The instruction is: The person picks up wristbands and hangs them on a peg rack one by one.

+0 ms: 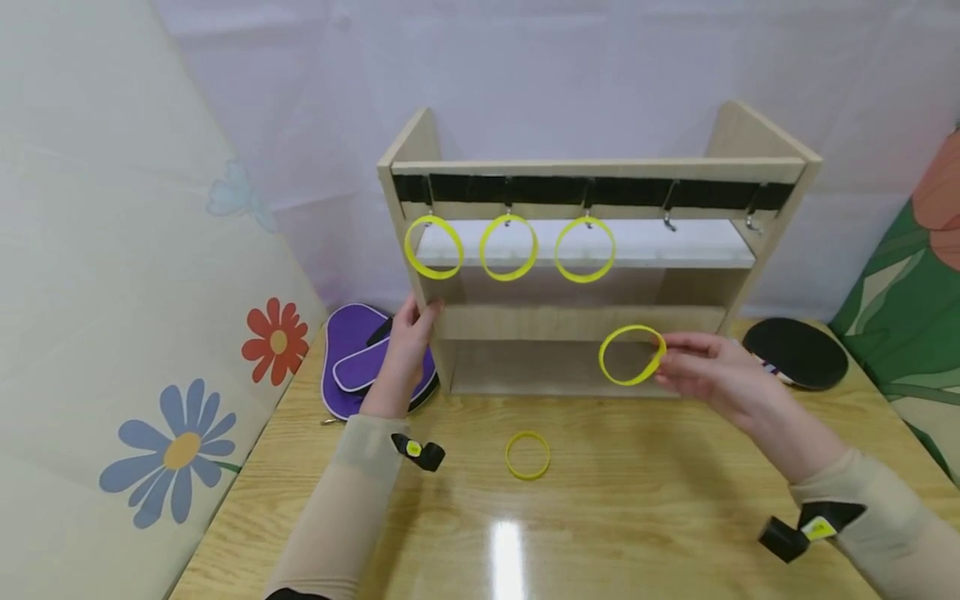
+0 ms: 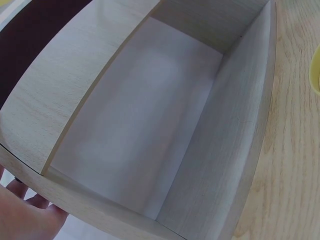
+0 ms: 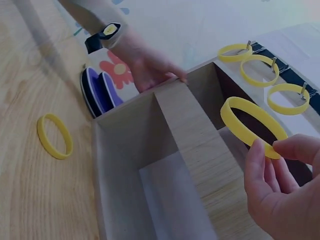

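My right hand (image 1: pixel 716 379) pinches a yellow ring, a wristband-like loop (image 1: pixel 617 379), between thumb and fingers in front of the wooden shelf (image 1: pixel 517 323). In the right wrist view the held yellow ring (image 3: pixel 240 131) tilts over the shelf's front board. My left hand (image 1: pixel 408 342) grips the shelf's left side panel, thumb at its front edge; in the left wrist view its fingers (image 2: pixel 37 212) show behind that panel. Three yellow rings hang from the left hooks of the black strip (image 1: pixel 551 191). Two hooks on the right, one of them a bare hook (image 1: pixel 669 222), carry nothing.
Another yellow ring (image 1: pixel 508 461) lies flat on the wooden table (image 1: pixel 630 517) before the shelf. A purple case (image 1: pixel 341 337) lies left of the shelf, and a black table tennis paddle (image 1: pixel 798 352) lies to its right. Floral cloths and a pale backdrop surround the table.
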The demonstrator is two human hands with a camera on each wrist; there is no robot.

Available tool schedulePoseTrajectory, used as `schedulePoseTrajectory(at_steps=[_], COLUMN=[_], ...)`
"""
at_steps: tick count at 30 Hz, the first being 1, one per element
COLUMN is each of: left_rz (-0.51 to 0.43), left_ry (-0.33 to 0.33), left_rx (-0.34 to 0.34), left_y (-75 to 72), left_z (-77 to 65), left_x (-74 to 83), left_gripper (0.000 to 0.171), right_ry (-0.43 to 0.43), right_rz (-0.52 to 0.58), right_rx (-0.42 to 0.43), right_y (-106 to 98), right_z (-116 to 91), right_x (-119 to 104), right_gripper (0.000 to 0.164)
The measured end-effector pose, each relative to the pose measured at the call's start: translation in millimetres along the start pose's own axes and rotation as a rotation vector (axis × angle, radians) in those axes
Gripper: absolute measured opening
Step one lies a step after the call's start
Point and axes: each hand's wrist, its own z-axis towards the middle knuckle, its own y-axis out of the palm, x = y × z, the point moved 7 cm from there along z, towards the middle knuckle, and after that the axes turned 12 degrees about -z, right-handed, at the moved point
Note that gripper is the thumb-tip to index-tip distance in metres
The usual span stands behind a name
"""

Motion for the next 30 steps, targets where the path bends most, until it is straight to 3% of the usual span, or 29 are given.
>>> schedulePoseTrajectory(at_steps=[14, 21, 30], left_rz=[0.028, 0.02, 0.014], left_ry=[-0.016, -0.013, -0.009], left_rx=[0.004, 0.009, -0.008], left_y=[-3.8, -5.7, -1.7], left_z=[-1.3, -2.0, 1.0], left_x=[-0.6, -1.5, -2.6], left_gripper=[0.044, 0.043, 0.044], right_ry=[-0.112, -0.186, -0.188], right_rz=[0.056, 0.203, 0.396], right_rx=[0.042, 0.066, 0.147], right_y=[-10.8, -11.7, -15.6], right_z=[-3.8, -0.9, 2.5], right_x=[-42.7, -64.7, -78.9], right_gripper=[0.022, 0.025, 0.025])
